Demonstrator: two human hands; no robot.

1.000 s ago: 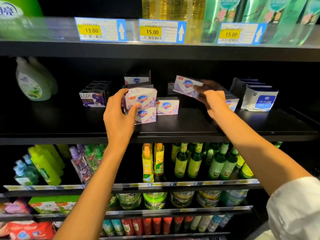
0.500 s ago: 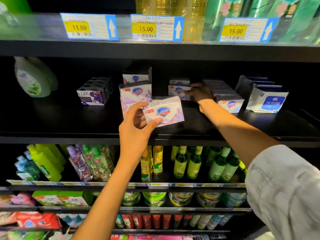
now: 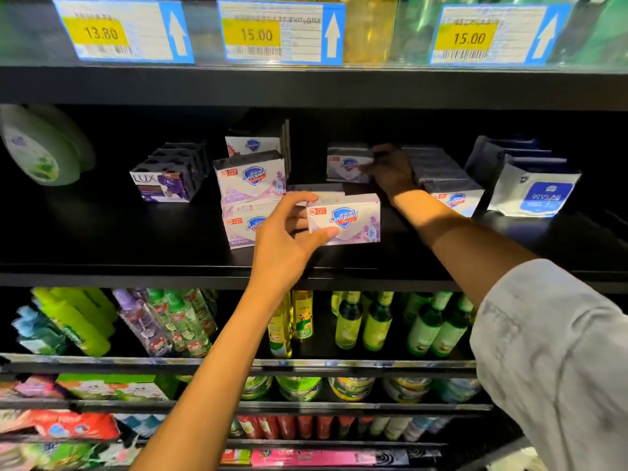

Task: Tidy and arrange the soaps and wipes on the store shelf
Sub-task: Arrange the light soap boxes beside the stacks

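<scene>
On the black middle shelf (image 3: 136, 246), my left hand (image 3: 289, 239) grips a white and purple Safeguard soap box (image 3: 350, 220) by its left end, low over the shelf front. Just left of it stands a stack of two more Safeguard boxes (image 3: 249, 195), with another box (image 3: 253, 146) behind. My right hand (image 3: 390, 169) reaches deep into the shelf and holds a Safeguard box (image 3: 343, 164) at the back. A row of soap boxes (image 3: 448, 185) runs to its right. White and blue wipe packs (image 3: 537, 192) stand at the far right.
Purple Lux soap boxes (image 3: 166, 181) sit left of the stack, and a green and white bottle (image 3: 37, 147) at the far left. Price tags (image 3: 282, 32) line the shelf above. Green and yellow bottles (image 3: 373, 321) fill the shelf below.
My left hand took a soap box off the stack area and carried it right and down toward the shelf front. My right hand moved its box from mid-air to the back of the shelf.
</scene>
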